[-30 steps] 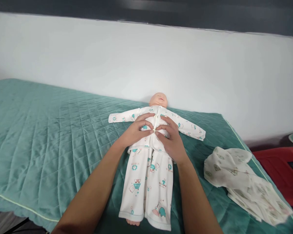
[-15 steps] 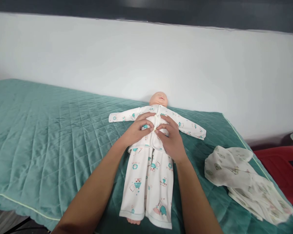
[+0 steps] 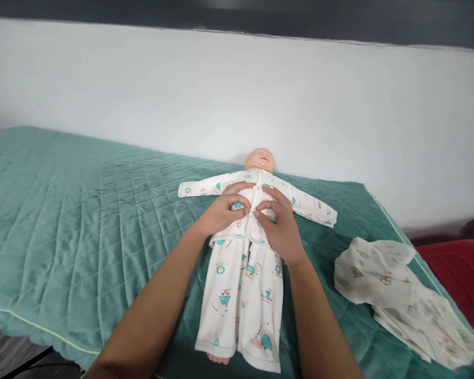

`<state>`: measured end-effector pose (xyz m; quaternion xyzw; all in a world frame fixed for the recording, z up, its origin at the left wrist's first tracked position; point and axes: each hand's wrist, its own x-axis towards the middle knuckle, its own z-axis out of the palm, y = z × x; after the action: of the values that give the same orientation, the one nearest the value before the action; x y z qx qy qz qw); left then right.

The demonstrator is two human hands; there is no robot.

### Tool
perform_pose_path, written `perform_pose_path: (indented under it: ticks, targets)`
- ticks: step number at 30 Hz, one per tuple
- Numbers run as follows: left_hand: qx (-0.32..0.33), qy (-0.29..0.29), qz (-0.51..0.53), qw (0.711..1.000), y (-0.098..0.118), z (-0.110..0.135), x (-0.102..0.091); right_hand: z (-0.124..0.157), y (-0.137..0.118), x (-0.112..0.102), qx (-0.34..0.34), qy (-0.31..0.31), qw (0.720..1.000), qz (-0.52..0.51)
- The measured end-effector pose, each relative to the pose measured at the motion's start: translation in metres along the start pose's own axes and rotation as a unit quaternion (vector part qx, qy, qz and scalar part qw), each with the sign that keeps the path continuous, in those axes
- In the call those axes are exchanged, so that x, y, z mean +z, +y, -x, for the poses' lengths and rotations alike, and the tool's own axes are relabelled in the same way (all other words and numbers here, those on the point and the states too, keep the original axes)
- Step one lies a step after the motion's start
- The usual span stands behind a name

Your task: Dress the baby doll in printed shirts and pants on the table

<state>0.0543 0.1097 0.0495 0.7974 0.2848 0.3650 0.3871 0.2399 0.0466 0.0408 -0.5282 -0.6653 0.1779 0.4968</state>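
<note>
A baby doll (image 3: pixel 259 159) lies on its back, dressed in a white printed shirt (image 3: pixel 314 209) and matching trousers (image 3: pixel 220 316). Both sleeves stretch out to the sides, and toes peek from one trouser leg. My left hand (image 3: pixel 229 210) pinches the shirt's front opening between thumb and forefinger. Facing it, my right hand (image 3: pixel 277 218) pinches the other edge beside a small pale button (image 3: pixel 253 211). The fingertips nearly meet over the belly. Whether the button sits in its hole I cannot tell. Another button (image 3: pixel 255 187) shows higher on the chest.
A green quilted cover (image 3: pixel 102 221) spreads under the doll, up against a white wall (image 3: pixel 221 95). Crumpled white printed cloth (image 3: pixel 391 279) lies to the right. Beyond the cover's right edge is a red object (image 3: pixel 454 279).
The whole view has shifted slightly, so everything sits a little further right. Both hands keep their pinch at the shirt front, with only tiny finger movement.
</note>
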Motion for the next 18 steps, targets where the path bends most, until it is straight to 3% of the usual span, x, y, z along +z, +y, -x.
perform_pose_path:
  ticks: [12, 18]
  targets:
    - [-0.006, -0.03, 0.015, 0.999, -0.0006, 0.0001, -0.0042, 0.0049, -0.0016, 0.0039, -0.051, 0.007, 0.997, 0.052]
    - [0.006, -0.026, 0.05, 0.998, -0.0043, 0.0019, -0.004, 0.0031, 0.001, 0.003, -0.031, 0.012, 0.999, 0.011]
